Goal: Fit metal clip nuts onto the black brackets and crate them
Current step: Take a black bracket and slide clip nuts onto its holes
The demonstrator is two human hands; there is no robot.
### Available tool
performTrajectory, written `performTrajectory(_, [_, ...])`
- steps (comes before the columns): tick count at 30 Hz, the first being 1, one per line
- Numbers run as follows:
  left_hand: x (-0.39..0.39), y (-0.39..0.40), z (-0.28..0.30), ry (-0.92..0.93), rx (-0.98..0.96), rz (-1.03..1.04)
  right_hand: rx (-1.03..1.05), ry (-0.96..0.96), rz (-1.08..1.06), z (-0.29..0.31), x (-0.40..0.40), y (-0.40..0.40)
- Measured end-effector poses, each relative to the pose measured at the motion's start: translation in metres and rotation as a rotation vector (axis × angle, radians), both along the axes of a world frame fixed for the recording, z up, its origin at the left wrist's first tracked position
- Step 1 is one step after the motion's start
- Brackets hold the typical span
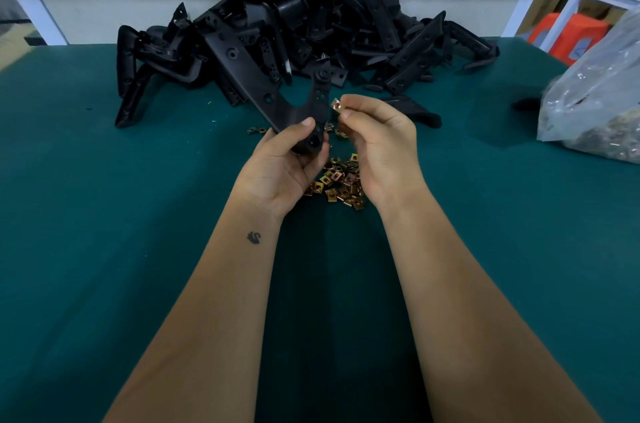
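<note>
My left hand (284, 166) grips the lower end of a black forked bracket (277, 100) and holds it up over the green table. My right hand (377, 142) pinches one brass-coloured clip nut (336, 105) between thumb and forefinger, right beside the bracket's right arm. A loose heap of clip nuts (337, 185) lies on the table under and between both hands. A big pile of black brackets (294, 31) sits at the back of the table against the wall.
A clear plastic bag (599, 90) holding more metal parts slumps at the right edge of the green table (121, 214). One black part (415, 110) lies just behind my right hand. Orange stools and a white frame stand off the table at the far right.
</note>
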State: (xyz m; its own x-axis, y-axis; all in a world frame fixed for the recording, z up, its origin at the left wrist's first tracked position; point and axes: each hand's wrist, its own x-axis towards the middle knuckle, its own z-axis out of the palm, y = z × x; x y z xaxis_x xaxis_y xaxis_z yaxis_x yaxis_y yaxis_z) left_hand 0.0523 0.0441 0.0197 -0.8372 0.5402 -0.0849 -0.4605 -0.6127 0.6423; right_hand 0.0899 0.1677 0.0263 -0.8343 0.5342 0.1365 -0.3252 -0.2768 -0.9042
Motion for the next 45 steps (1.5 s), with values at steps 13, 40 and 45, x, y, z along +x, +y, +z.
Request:
performTrajectory(13, [0.0002, 0.0008, 0.0009, -0.016, -0.058, -0.029, -0.133, 0.012, 0.068, -0.0009, -0.0004, 0.0038])
performTrajectory(40, [-0.0023, 0.0026, 0.0015, 0.025, -0.112, -0.068, -0.281, 0.029, 0.085, -0.0021, -0.0036, 0.0002])
performTrajectory(45, [-0.0015, 0.0026, 0.0021, 0.047, -0.144, -0.088, -0.351, 0.029, 0.101, -0.0023, -0.0029, -0.0015])
